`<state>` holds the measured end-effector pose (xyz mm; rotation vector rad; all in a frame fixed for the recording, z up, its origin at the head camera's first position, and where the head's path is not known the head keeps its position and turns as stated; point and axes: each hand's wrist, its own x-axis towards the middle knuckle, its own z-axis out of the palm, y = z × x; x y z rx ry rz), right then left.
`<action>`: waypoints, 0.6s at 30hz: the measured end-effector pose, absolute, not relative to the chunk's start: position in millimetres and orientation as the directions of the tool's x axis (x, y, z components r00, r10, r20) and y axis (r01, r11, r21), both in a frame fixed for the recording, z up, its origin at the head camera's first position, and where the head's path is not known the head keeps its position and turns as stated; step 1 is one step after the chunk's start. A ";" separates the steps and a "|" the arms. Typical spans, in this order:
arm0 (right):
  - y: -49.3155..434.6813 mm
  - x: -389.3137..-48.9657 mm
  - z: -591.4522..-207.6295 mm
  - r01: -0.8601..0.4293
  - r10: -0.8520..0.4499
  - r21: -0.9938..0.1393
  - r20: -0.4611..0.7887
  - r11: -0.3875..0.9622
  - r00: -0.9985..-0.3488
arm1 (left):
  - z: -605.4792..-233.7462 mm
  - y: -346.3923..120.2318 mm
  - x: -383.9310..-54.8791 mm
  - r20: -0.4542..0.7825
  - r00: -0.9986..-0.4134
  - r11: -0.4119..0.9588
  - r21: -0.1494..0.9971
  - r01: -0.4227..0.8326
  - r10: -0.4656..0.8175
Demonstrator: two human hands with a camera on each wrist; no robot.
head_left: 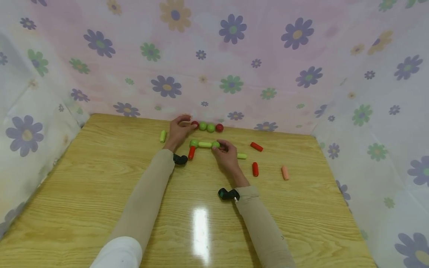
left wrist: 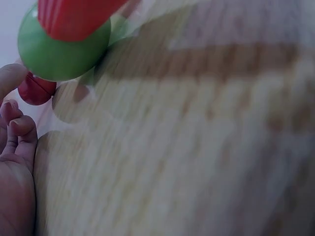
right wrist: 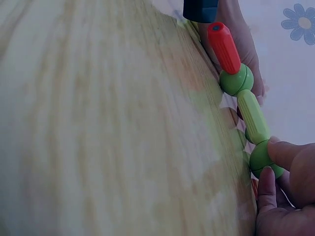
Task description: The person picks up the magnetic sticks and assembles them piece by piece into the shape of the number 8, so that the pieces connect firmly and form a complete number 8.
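My right hand (head_left: 226, 154) pinches the green ball (right wrist: 261, 160) at the right end of a joined piece. In that piece, a yellow-green stick (head_left: 205, 144) links it to another green ball (head_left: 193, 143), from which a red stick (head_left: 191, 153) points toward me. My left hand (head_left: 179, 132) is at the left end of a row of balls by the back wall. Its thumb is at the dark red ball (head_left: 194, 124), and its other fingers are loosely bent. In the left wrist view, the joined piece partly hides this red ball (left wrist: 37, 91).
Two green balls (head_left: 206, 127) and another dark red ball (head_left: 219, 128) continue the row. A yellow-green stick (head_left: 162, 136) lies left; another (head_left: 241, 156) is beside my right hand. Red sticks (head_left: 256, 146) (head_left: 255, 169) and an orange stick (head_left: 285, 173) lie right. Flowered cloth surrounds the wooden table (head_left: 100, 178).
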<state>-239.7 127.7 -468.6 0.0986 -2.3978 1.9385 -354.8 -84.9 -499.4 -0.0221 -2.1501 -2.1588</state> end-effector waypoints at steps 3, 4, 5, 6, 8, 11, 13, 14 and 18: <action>127.4 -239.4 -468.0 -0.082 -0.011 -0.973 0.081 0.216 -0.997 | -500.4 -84.0 -356.1 0.084 -0.995 0.015 0.996 0.083 -0.061; 127.1 -239.1 -467.7 -0.084 -0.008 -0.972 0.084 0.220 -0.996 | -500.5 -83.9 -356.3 0.090 -0.994 0.020 0.996 0.089 -0.060; 127.1 -238.6 -467.0 -0.083 -0.008 -0.971 0.083 0.223 -0.996 | -500.7 -83.7 -356.5 0.090 -0.994 0.022 0.996 0.089 -0.057; 127.1 -238.1 -466.3 -0.083 -0.007 -0.971 0.084 0.226 -0.996 | -500.7 -83.3 -356.7 0.093 -0.994 0.027 0.995 0.091 -0.054; 127.3 -237.6 -465.4 -0.078 -0.007 -0.971 0.079 0.227 -0.997 | -501.0 -82.3 -357.3 0.093 -0.995 0.032 0.995 0.091 -0.049; 127.8 -238.5 -467.3 -0.071 -0.012 -0.972 0.071 0.225 -0.997 | -501.0 -81.4 -357.7 0.094 -0.994 0.058 0.994 0.091 -0.050; 128.6 -241.4 -472.2 -0.071 -0.016 -0.973 0.069 0.220 -0.997 | -501.2 -81.2 -358.4 0.093 -0.995 0.078 0.993 0.089 -0.046; 129.2 -243.9 -476.7 -0.074 -0.014 -0.973 0.073 0.217 -0.997 | -501.0 -81.3 -358.5 0.092 -0.995 0.086 0.992 0.089 -0.040; 131.2 -254.4 -495.1 -0.087 0.007 -0.971 0.090 0.222 -0.996 | -500.3 -81.2 -359.2 0.090 -0.996 0.098 0.991 0.089 -0.007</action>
